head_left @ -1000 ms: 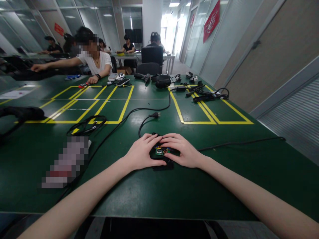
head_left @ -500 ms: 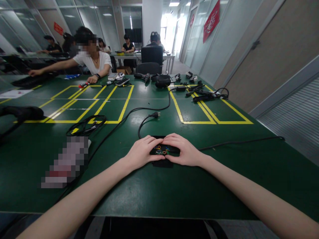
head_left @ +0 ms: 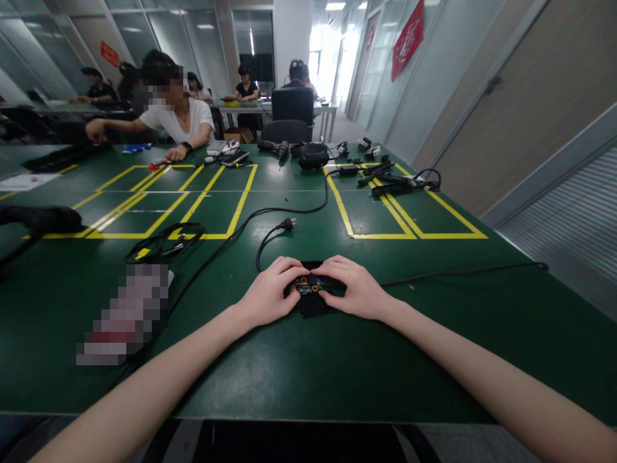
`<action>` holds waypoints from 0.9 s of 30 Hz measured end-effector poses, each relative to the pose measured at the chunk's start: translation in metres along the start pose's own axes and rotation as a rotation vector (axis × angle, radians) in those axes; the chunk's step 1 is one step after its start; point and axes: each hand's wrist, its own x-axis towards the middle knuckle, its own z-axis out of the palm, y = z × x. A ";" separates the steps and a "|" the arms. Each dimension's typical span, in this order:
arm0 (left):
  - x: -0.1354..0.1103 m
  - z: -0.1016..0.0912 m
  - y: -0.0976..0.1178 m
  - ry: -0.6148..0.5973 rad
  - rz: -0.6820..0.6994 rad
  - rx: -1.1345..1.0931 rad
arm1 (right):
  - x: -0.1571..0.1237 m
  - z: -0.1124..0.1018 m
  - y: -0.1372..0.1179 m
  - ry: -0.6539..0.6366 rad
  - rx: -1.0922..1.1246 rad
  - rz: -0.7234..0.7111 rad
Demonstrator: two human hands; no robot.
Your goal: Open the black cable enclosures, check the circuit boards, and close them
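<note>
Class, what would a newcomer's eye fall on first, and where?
The left hand and right hand curve around what looks like a circuit board just below the picture's centre, on the green table. Beyond, yellow tape outlines rectangles, and a red banner hangs at upper right.

The green table (head_left: 308,373) is marked out in yellow tape (head_left: 453,236). Near its left front lies a pixelated object (head_left: 139,302), a coiled cable (head_left: 144,260) just behind it. A long cord (head_left: 260,212) snakes across the middle, and a plug (head_left: 288,224) rests in front of it. Toward the far edge sit a phone (head_left: 236,158), a drill (head_left: 277,149), a black pouch (head_left: 313,156) and tangled leads (head_left: 400,188); paper (head_left: 29,181) lies far left.
</note>
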 end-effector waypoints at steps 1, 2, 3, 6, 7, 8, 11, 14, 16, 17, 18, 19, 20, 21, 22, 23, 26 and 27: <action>0.000 0.000 0.000 0.001 -0.002 -0.005 | 0.000 0.001 -0.001 0.001 -0.004 -0.002; 0.000 0.000 0.000 0.002 -0.006 -0.007 | 0.000 0.002 -0.002 0.001 -0.006 -0.005; 0.000 0.000 -0.001 0.005 -0.013 -0.007 | 0.001 0.003 -0.002 0.002 -0.007 -0.007; 0.000 -0.003 -0.004 0.006 -0.059 0.029 | 0.001 0.001 -0.004 0.035 -0.018 -0.008; 0.000 -0.005 -0.005 -0.002 -0.085 0.058 | 0.001 -0.001 -0.004 0.052 -0.031 -0.001; 0.001 -0.007 -0.007 -0.012 -0.113 0.091 | 0.001 -0.004 -0.003 0.063 -0.049 0.014; 0.001 -0.012 -0.010 -0.068 -0.164 0.156 | 0.000 -0.017 0.004 0.007 -0.102 0.073; 0.001 -0.014 -0.011 -0.117 -0.152 0.157 | -0.002 -0.025 0.012 -0.131 -0.100 0.056; 0.002 -0.014 -0.012 -0.110 -0.139 0.140 | -0.003 -0.025 0.017 -0.170 -0.086 0.038; 0.002 -0.014 -0.012 -0.097 -0.134 0.125 | -0.004 -0.024 0.018 -0.168 -0.080 0.042; 0.002 -0.014 -0.012 -0.081 -0.131 0.105 | -0.004 -0.023 0.018 -0.155 -0.072 0.055; 0.002 -0.014 -0.011 -0.062 -0.130 0.080 | -0.004 -0.023 0.019 -0.138 -0.061 0.076; 0.002 -0.014 -0.010 -0.042 -0.129 0.051 | -0.004 -0.022 0.018 -0.123 -0.044 0.099; 0.002 -0.015 -0.010 -0.027 -0.129 0.021 | -0.004 -0.022 0.018 -0.115 -0.020 0.122; 0.002 -0.016 -0.009 -0.018 -0.126 -0.011 | -0.004 -0.023 0.017 -0.113 0.009 0.140; 0.002 -0.017 -0.008 -0.017 -0.119 -0.042 | -0.004 -0.024 0.016 -0.116 0.041 0.150; 0.002 -0.019 -0.004 -0.047 -0.081 -0.119 | -0.006 -0.029 0.012 -0.144 0.121 0.128; 0.002 -0.019 -0.003 -0.063 -0.066 -0.142 | -0.006 -0.030 0.011 -0.154 0.133 0.113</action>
